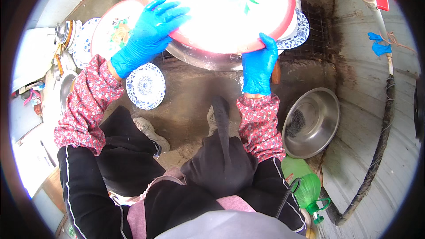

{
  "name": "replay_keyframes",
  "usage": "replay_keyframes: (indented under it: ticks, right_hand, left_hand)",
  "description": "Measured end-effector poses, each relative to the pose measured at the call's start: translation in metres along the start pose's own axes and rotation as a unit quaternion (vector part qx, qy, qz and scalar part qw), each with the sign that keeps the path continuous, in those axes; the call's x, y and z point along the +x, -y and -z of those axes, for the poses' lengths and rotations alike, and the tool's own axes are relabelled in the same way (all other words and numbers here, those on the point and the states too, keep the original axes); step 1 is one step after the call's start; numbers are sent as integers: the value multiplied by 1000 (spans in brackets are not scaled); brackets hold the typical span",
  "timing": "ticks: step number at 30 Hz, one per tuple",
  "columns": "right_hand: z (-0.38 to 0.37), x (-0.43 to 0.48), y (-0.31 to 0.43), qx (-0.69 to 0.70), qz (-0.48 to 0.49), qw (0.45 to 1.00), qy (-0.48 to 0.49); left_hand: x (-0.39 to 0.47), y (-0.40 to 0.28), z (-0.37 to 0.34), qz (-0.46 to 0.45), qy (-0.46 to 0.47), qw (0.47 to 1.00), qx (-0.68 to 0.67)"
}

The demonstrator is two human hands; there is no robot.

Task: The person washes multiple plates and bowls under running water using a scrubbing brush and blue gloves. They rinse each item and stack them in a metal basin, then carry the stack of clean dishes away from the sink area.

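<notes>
My right hand [260,64], in a blue glove, grips the near rim of a large white enamel basin or tray [225,16] with a red edge and a flower pattern. The gloved left hand [149,33] lies flat at its left side, fingers spread over the rim; whether it bears any weight cannot be told. Beneath it shows the curved edge of a metal basin [206,59]. To the left is a second flowered piece with a red rim [104,36], partly behind my left arm. A blue-and-white plate [145,86] lies below my left hand.
A steel basin [312,122] holding a dark scouring pad [295,122] stands at the right, above a green plastic bottle [300,182]. More patterned plates [83,43] and stacked dishes line the left. A pipe [382,132] runs along the right wall. My shoes are below.
</notes>
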State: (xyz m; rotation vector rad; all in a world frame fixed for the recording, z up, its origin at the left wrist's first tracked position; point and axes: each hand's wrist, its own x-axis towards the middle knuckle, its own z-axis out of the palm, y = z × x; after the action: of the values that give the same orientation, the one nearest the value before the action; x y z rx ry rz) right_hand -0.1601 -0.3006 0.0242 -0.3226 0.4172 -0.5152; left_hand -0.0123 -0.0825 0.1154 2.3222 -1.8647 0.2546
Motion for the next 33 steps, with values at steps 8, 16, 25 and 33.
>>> replay_keyframes:
  ticks: [8, 16, 25, 33]
  right_hand:
    - [-29, 14, 7, 15, -34, 996, 78]
    - [-76, 17, 25, -4, 13, 995, 95]
    - [-91, 7, 26, -177, 124, 943, 253]
    - [-38, -5, 38, -312, 145, 935, 86]
  left_hand:
    - [13, -4, 37, -27, -146, 989, -27]
    - [33, 0, 54, 131, -276, 946, -104]
    - [47, 38, 80, 304, -396, 753, -428]
    - [58, 52, 62, 350, -408, 688, -487]
